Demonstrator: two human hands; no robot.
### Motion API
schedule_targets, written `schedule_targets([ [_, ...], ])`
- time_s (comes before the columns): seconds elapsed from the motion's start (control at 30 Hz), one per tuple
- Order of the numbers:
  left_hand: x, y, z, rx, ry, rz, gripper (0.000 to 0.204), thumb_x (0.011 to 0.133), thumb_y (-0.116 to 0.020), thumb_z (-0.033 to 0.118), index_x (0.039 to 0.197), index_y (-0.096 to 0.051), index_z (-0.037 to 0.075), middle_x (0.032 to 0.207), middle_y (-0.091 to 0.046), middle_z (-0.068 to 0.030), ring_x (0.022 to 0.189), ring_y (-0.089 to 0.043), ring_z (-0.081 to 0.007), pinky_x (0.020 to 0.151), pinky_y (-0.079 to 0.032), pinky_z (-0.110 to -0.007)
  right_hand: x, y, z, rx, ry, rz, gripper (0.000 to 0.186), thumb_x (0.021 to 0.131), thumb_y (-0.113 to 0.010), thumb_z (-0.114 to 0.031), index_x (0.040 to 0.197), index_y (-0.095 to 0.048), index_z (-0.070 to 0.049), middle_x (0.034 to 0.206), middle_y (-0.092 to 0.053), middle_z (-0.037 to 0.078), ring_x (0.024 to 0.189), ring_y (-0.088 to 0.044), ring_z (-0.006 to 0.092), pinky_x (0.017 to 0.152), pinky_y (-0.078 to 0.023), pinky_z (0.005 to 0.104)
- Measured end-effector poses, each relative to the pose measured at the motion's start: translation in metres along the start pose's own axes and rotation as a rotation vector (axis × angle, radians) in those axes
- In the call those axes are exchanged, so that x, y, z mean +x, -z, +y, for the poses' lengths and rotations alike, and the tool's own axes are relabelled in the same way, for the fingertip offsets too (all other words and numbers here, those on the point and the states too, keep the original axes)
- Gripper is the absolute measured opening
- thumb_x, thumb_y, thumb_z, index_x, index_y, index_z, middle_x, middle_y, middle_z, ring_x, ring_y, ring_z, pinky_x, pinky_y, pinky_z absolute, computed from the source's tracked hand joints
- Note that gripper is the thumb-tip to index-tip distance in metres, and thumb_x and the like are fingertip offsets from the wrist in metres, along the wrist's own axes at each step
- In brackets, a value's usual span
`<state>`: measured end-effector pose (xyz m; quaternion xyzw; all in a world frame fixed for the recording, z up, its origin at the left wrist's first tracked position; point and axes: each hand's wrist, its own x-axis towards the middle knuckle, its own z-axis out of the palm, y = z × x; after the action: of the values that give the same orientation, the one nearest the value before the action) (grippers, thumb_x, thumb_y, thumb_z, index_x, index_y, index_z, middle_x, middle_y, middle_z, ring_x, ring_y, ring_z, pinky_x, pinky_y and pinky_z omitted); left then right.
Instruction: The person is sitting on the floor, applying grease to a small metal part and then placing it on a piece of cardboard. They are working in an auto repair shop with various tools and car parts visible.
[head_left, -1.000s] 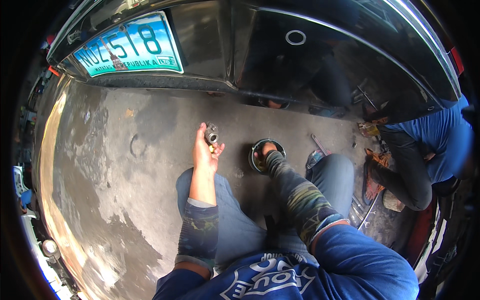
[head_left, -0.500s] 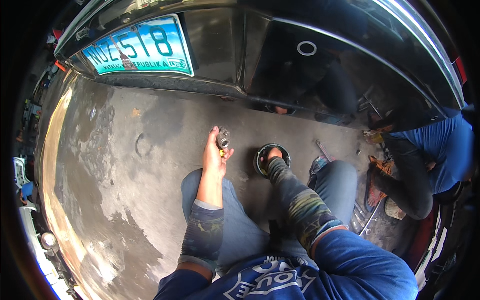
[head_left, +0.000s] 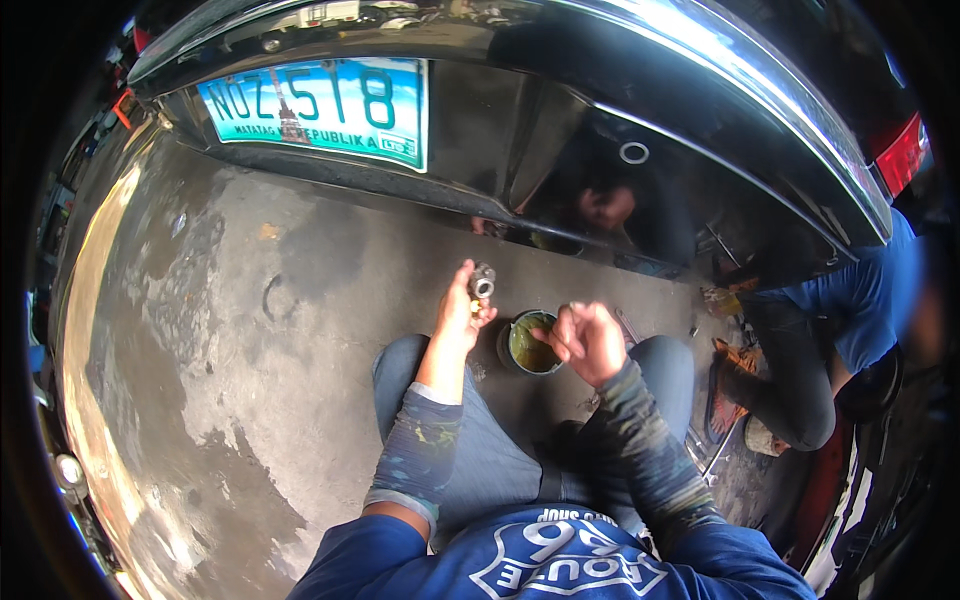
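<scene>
My left hand (head_left: 461, 322) grips a small metal cylindrical part (head_left: 483, 281) with a round hole in its end. A spot of yellow shows against my fingers just below it. My right hand (head_left: 592, 342) is at the right rim of a small dark tub (head_left: 503, 350), its fingers curled in and pressed together. Whatever they may hold is too small to make out. Inside the tub is yellow-green, grease-like stuff (head_left: 530, 347). The tub stands on the floor between my knees, to the right of and below my left hand.
A dark car's rear bumper (head_left: 460, 150) with a licence plate (head_left: 320, 108) spans the far side. At the right a person in a blue shirt (head_left: 865, 295) sits close by. Wrenches (head_left: 715, 462) lie on the stained concrete floor (head_left: 250, 350) by my right knee.
My right hand has come up out of the tub and moved right, so the contents now show. My left hand, still holding the metal part, sits slightly further right in view.
</scene>
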<state>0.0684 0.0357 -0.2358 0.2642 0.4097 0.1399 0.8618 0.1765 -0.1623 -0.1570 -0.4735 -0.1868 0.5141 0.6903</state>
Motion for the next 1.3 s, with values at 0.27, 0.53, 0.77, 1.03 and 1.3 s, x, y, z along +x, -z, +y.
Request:
schedule_targets([
  [0.27, -0.011, -0.019, -0.002, 0.029, 0.064, -0.144, 0.040, 0.102, -0.059, 0.052, 0.096, -0.061, 0.013, 0.072, -0.058, -0.0008, 0.052, -0.051, -0.0102, 0.056, -0.048, -0.027, 0.000, -0.055, -0.038, -1.298, 0.433, -0.580, 0.017, 0.083, -0.065, -0.019, 0.075, -0.061, -0.004, 0.065, -0.061, 0.015, 0.071, -0.065, 0.0376, 0.120, -0.032, 0.0575],
  [0.53, -0.023, -0.022, -0.004, 0.147, 0.013, -0.091, 0.044, 0.100, -0.062, 0.055, 0.100, -0.068, 0.012, 0.083, -0.064, 0.0005, 0.064, -0.057, -0.0076, 0.054, -0.046, -0.023, 0.024, -0.064, -0.020, -1.603, 0.400, -0.628, 0.024, 0.081, -0.067, -0.026, 0.073, -0.064, -0.004, 0.069, -0.065, 0.016, 0.080, -0.065, 0.0365, 0.109, -0.039, 0.0529],
  [0.77, -0.030, -0.015, -0.003, 0.054, -0.125, -0.363, 0.036, 0.103, -0.063, 0.043, 0.116, -0.069, 0.010, 0.104, -0.071, -0.0059, 0.088, -0.068, -0.0170, 0.080, -0.057, -0.033, 0.028, -0.051, -0.017, -1.174, 0.368, -0.443, 0.027, 0.080, -0.067, -0.030, 0.075, -0.064, -0.003, 0.072, -0.066, 0.013, 0.072, -0.065, 0.0334, 0.089, -0.050, 0.0450],
  [1.03, -0.050, -0.014, 0.019, 0.149, -0.317, -0.656, 0.036, 0.102, -0.066, 0.034, 0.122, -0.068, 0.004, 0.102, -0.071, -0.0031, 0.075, -0.059, -0.0091, 0.067, -0.049, -0.028, 0.016, -0.051, -0.045, 0.183, 0.255, -0.302, 0.044, 0.095, -0.045, -0.039, 0.070, -0.054, -0.005, 0.056, -0.049, 0.004, 0.057, -0.046, 0.0182, 0.056, -0.036, 0.0304],
  [1.3, -0.073, -0.031, 0.025, 0.532, -0.218, -0.366, 0.048, 0.099, -0.067, 0.053, 0.104, -0.073, 0.005, 0.080, -0.063, 0.0008, 0.064, -0.056, -0.0071, 0.057, -0.045, -0.025, 0.001, -0.054, -0.046, -0.313, 0.339, -0.296, 0.045, 0.089, -0.059, -0.043, 0.069, -0.055, -0.003, 0.062, -0.057, 0.006, 0.058, -0.051, 0.0206, 0.061, -0.044, 0.0326],
])
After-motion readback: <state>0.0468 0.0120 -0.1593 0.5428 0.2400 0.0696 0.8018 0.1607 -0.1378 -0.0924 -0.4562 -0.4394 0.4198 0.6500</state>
